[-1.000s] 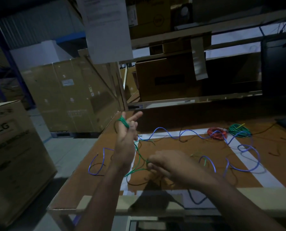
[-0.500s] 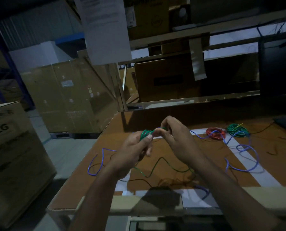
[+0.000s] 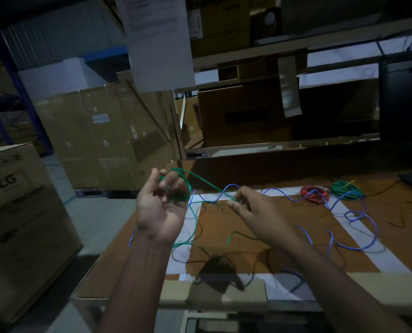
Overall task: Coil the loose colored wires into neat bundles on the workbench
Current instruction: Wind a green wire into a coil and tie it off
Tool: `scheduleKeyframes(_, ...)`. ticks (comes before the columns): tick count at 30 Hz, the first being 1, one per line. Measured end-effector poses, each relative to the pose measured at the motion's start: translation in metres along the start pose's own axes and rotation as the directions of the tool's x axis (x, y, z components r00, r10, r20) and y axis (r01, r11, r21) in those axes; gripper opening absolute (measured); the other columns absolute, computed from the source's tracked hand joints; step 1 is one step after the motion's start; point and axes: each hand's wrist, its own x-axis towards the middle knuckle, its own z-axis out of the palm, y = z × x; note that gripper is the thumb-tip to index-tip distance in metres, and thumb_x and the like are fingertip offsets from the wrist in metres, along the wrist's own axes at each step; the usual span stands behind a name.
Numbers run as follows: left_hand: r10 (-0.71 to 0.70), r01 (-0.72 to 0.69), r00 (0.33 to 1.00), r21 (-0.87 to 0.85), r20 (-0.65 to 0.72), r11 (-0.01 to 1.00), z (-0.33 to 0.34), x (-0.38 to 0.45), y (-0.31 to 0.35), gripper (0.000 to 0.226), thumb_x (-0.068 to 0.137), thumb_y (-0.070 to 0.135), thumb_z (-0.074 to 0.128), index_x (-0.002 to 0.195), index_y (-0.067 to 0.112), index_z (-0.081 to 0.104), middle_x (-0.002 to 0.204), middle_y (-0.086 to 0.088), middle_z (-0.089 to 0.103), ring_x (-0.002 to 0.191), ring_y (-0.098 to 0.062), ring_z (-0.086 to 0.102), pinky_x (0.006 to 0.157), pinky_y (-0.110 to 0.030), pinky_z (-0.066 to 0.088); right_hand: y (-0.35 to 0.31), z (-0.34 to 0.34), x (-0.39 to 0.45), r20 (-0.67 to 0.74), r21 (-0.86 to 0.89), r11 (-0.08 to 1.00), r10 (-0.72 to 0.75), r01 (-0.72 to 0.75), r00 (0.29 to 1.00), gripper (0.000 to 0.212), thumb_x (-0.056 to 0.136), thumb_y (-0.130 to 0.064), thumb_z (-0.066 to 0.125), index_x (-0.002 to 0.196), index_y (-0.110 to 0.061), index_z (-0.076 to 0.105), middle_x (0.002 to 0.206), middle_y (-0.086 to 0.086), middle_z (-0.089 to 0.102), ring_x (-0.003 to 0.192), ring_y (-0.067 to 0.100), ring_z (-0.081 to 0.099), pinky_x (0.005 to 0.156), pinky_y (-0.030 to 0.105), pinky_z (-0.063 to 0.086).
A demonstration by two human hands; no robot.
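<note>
Head view: my left hand point(image 3: 161, 207) curls round green wire point(image 3: 207, 185) loops above workbench point(image 3: 260, 227) near-left; right hand point(image 3: 253, 210) pinches its strand. LG box point(image 3: 20, 227) far left; Dell carton point(image 3: 220, 18) on shelf.

- I am seeing the tabletop point(image 3: 284, 227) showing as matt brown board, with smooth white strips point(image 3: 358, 236) running across it.
- The green wire point(image 3: 207, 185) and the blue wire point(image 3: 354, 246) are looking like smooth plastic-sheathed strands with a slight sheen.
- The red coil point(image 3: 314, 193) and the green coil point(image 3: 346, 190) are showing the same smooth plastic sheath.
- The cartons point(image 3: 99, 135) are reading as dull, matt cardboard.
- The hanging sheet point(image 3: 157, 42) is looking like plain matt paper.
</note>
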Motion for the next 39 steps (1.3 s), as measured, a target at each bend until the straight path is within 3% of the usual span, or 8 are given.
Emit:
scheduleKeyframes(4,0.193,-0.192,0.981,-0.053,0.007,0.98,0.006,0.002,0.009,0.028,0.105,0.036,0.045,0.085,0.017,0.043,0.096,-0.01,0.073,0.089,-0.02,0.074,0.106,-0.054,0.049,0.008,0.004,-0.009,0.176,-0.118,0.99,-0.051,0.073,0.983,0.025,0.103,-0.047,0.047,0.091,-0.025,0.051,0.072,-0.009,0.053,0.073,0.018,0.057,0.069,0.044,0.049)
scheduleKeyframes(7,0.249,-0.262,0.965,0.29,0.081,0.921,0.011,0.004,0.007,0.035,0.108,0.046,0.034,0.086,0.02,0.041,0.128,-0.024,0.069,0.125,-0.033,0.065,0.115,-0.048,0.036,-0.005,0.003,-0.014,0.303,-0.088,0.978,-0.156,0.191,0.94,0.016,0.104,-0.04,0.049,0.105,-0.027,0.059,0.085,-0.014,0.06,0.085,0.015,0.06,0.077,0.04,0.05)
scheduleKeyframes(12,0.1,-0.158,0.986,0.945,0.135,0.287,-0.002,-0.003,-0.017,0.062,0.104,0.063,0.03,0.116,0.015,0.067,0.123,0.003,0.073,0.124,-0.005,0.061,0.105,-0.03,0.037,-0.028,-0.004,-0.011,0.101,0.014,0.948,-0.319,0.319,0.942,0.018,0.102,-0.039,0.05,0.104,-0.028,0.064,0.091,-0.01,0.064,0.085,0.011,0.06,0.075,0.041,0.051)
scheduleKeyframes(17,-0.11,-0.158,0.979,0.978,0.173,0.137,-0.003,-0.012,-0.03,0.047,0.1,0.06,0.043,0.099,0.014,0.053,0.064,0.004,0.061,0.063,-0.014,0.06,0.08,-0.048,0.053,-0.037,-0.02,0.0,-0.161,0.021,0.958,-0.28,0.287,0.946,0.011,0.103,-0.032,0.055,0.1,-0.025,0.062,0.083,-0.012,0.055,0.077,0.006,0.055,0.065,0.036,0.047)
scheduleKeyframes(21,-0.164,-0.164,0.965,0.958,0.206,0.235,0.007,-0.017,-0.029,0.024,0.106,0.027,0.049,0.1,0.012,0.067,0.071,0.006,0.062,0.063,-0.009,0.058,0.067,-0.027,0.054,-0.031,-0.023,0.006,-0.185,0.067,0.971,-0.214,0.229,0.959,0.024,0.101,-0.042,0.054,0.095,-0.02,0.062,0.075,-0.011,0.054,0.069,0.009,0.052,0.057,0.031,0.043)
scheduleKeyframes(28,-0.167,0.074,0.971,0.443,0.173,0.894,0.017,-0.024,-0.016,0.043,0.109,0.025,0.032,0.085,0.012,0.065,0.06,-0.001,0.062,0.049,-0.011,0.063,0.077,-0.035,0.062,-0.031,-0.014,0.004,-0.049,0.061,0.984,-0.167,0.17,0.985,0.022,0.1,-0.041,0.057,0.086,-0.025,0.053,0.065,-0.006,0.053,0.06,0.012,0.051,0.057,0.045,0.046)
scheduleKeyframes(34,-0.028,0.01,0.958,0.066,0.285,0.998,0.024,-0.015,-0.006,0.04,0.115,0.025,0.025,0.092,0.01,0.055,0.138,-0.026,0.062,0.135,-0.037,0.057,0.114,-0.048,0.044,-0.031,-0.006,0.001,0.185,0.12,0.992,-0.066,0.044,0.981,0.021,0.103,-0.033,0.055,0.084,-0.024,0.054,0.071,-0.003,0.066,0.068,0.014,0.067,0.071,0.047,0.057)
scheduleKeyframes(39,0.083,-0.114,0.969,0.125,0.232,0.986,0.031,-0.012,0.0,0.037,0.112,0.027,0.029,0.084,0.014,0.049,0.141,-0.029,0.059,0.142,-0.036,0.049,0.123,-0.045,0.03,-0.03,-0.005,-0.009,0.286,0.146,0.988,-0.097,0.056,0.953,0.021,0.105,-0.033,0.053,0.088,-0.021,0.055,0.078,-0.005,0.067,0.077,0.014,0.071,0.078,0.046,0.056)
